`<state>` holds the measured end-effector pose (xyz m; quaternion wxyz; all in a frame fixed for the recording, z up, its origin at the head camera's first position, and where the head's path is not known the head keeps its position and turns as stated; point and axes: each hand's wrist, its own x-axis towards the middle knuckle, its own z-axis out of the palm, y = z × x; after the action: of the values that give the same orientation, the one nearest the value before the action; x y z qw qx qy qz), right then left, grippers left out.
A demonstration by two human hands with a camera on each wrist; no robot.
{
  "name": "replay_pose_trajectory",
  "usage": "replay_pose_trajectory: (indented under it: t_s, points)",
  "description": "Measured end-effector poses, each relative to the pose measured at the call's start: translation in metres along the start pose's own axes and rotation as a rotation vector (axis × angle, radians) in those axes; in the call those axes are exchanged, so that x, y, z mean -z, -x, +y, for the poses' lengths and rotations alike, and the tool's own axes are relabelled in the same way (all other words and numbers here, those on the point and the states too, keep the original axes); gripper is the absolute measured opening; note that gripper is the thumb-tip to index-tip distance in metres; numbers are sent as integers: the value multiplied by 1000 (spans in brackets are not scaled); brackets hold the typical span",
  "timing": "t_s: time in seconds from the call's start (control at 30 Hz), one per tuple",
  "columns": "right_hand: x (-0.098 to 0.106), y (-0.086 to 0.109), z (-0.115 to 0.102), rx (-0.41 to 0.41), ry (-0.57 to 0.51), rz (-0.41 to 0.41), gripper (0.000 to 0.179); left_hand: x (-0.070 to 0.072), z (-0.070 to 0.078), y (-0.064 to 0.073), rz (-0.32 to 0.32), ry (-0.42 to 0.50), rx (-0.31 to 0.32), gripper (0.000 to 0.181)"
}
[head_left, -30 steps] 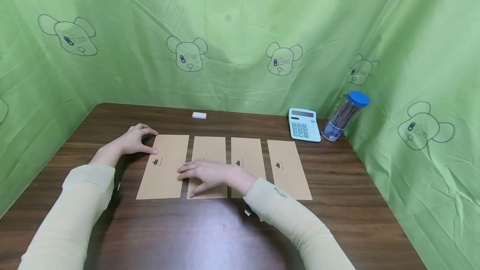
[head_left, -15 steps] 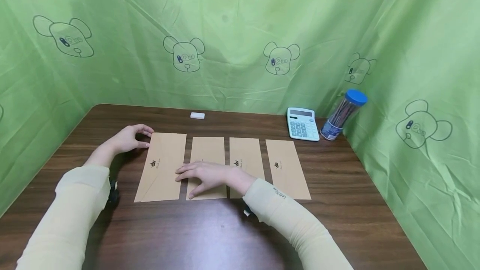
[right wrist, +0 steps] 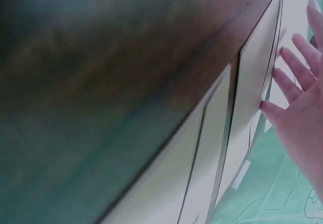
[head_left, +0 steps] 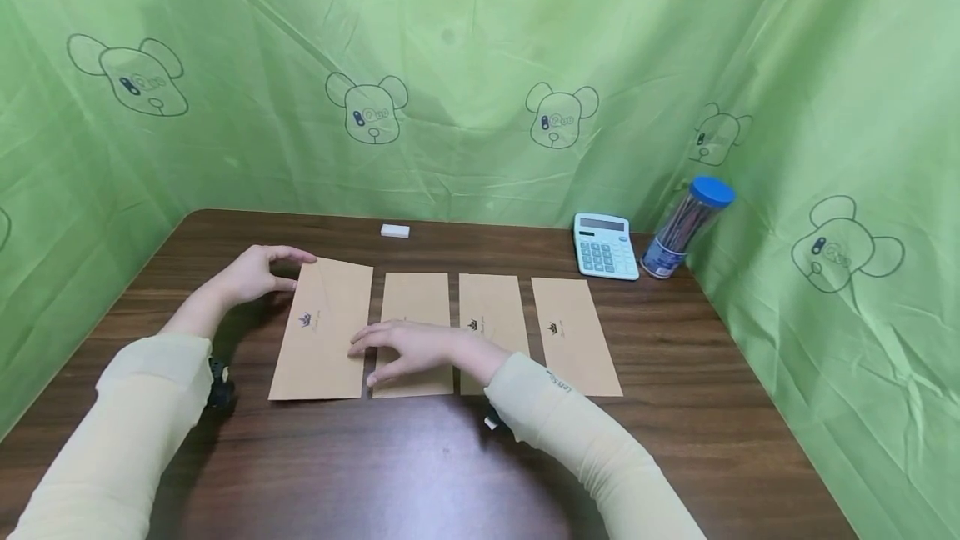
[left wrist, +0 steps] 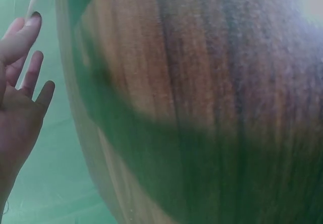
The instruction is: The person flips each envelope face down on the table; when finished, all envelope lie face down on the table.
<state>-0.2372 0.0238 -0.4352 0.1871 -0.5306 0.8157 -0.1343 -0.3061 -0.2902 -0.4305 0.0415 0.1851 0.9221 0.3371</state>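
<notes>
My left hand (head_left: 253, 275) pinches the far left corner of the leftmost brown kraft envelope (head_left: 322, 340), which bears a small black crown and a line of print. That corner is raised off the table. In the left wrist view the thumb and forefinger of the left hand (left wrist: 20, 98) meet at a pale edge. My right hand (head_left: 423, 347) is spread over the second envelope (head_left: 416, 294), its fingertips at the right edge of the leftmost one. Its fingers are extended in the right wrist view, where an envelope (right wrist: 255, 77) lies beside them.
Two more envelopes, a third (head_left: 491, 298) and a fourth (head_left: 577, 340), lie to the right in the same row. Behind them are a white eraser-like block (head_left: 395, 231), a light blue calculator (head_left: 606, 247) and a blue-lidded tube (head_left: 686, 227) of thin sticks. Green curtains (head_left: 465, 65) surround the table.
My left hand has taken hold of the leftmost envelope's far left corner and lifted it up. The right hand has shifted slightly left.
</notes>
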Motion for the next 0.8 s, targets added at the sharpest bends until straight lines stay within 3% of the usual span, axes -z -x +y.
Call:
replay_pose_trajectory:
  t_s: [0.13,0.27,0.4,0.63,0.8]
  points:
    - [2,2,-7,-34,-78,34,64,5,6,0,28,-11,8,40]
    - [6,2,-15,-67,-184,87,65,10,13,-4,31,-38,-23,34]
    - [12,0,-24,-88,-277,171,63,14,22,-9,28,-85,-69,31]
    - [20,-3,-36,-93,-419,303,70,19,40,-20,48,-121,-89,24]
    - [26,-1,-43,-147,-453,346,68,24,53,-26,40,-119,-94,26]
